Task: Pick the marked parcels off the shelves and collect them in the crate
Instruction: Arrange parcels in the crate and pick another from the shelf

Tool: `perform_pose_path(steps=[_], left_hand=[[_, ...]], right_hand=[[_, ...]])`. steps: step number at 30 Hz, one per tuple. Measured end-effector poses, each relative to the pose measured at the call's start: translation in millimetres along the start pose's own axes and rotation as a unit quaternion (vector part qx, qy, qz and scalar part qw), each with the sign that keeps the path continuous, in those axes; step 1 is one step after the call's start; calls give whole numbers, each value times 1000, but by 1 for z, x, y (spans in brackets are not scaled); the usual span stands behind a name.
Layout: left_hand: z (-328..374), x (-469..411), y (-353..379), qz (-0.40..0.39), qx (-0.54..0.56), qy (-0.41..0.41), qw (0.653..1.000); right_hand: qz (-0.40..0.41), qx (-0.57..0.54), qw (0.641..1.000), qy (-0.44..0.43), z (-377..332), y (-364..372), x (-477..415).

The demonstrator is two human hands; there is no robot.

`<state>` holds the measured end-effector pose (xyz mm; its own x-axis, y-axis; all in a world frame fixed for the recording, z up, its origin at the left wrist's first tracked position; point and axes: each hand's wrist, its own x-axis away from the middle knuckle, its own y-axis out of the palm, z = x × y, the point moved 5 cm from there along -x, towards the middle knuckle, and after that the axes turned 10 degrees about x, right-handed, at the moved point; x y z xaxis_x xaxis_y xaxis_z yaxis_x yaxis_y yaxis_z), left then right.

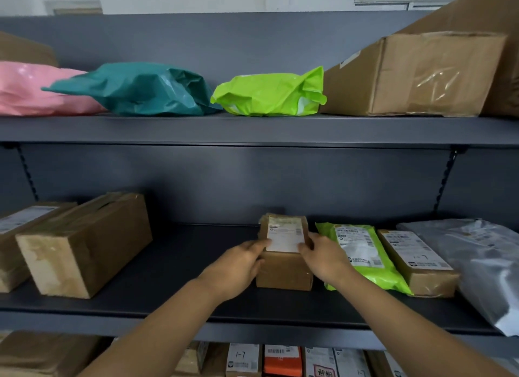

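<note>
Both hands clasp the small brown parcel (283,271) on the middle shelf (179,267), left hand (238,267) at its 9 o'clock side, right hand (327,261) at 3, fingers (307,248) curled over its top. Its long axis runs 6 to 12 o'clock, away from the person. Marks on its label (285,234) are unreadable; the crate is out of view.

The small box (284,253) sits on the middle shelf (179,267), left of the mailer (362,253).

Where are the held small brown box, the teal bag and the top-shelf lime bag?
small brown box (285,272): head view, its bare front face.
teal bag (146,90): head view, middle of its crinkled body.
top-shelf lime bag (269,95): head view, centre of its front.
</note>
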<state>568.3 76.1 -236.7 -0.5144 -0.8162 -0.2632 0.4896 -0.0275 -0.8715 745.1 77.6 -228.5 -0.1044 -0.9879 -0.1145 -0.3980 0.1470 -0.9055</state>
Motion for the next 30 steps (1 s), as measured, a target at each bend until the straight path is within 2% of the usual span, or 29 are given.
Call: perform_pose_path(steps=[7, 11, 14, 18, 22, 26, 30], left_hand=[[12, -4, -9, 13, -136, -2, 991], [4, 15, -35, 35, -263, 3, 964], [-13, 47, -67, 37, -321, 15, 946], [-35, 95, -123, 64, -397, -29, 915], [-62, 143, -177, 114, -417, -113, 895], [-103, 182, -209, 122, -374, -199, 898], [-155, 207, -229, 113, -338, -250, 900]], right_hand=[[28, 65, 997, -8, 2, -10, -1], [90, 153, 979, -100, -19, -21, -1], [83, 167, 966, -181, -44, -16, -5], [67, 154, 956, -240, -92, -2, -3], [45, 133, 949, -281, -153, 18, 6], [25, 97, 943, -319, -219, 39, 21], [4, 59, 941, -333, -285, 65, 33]])
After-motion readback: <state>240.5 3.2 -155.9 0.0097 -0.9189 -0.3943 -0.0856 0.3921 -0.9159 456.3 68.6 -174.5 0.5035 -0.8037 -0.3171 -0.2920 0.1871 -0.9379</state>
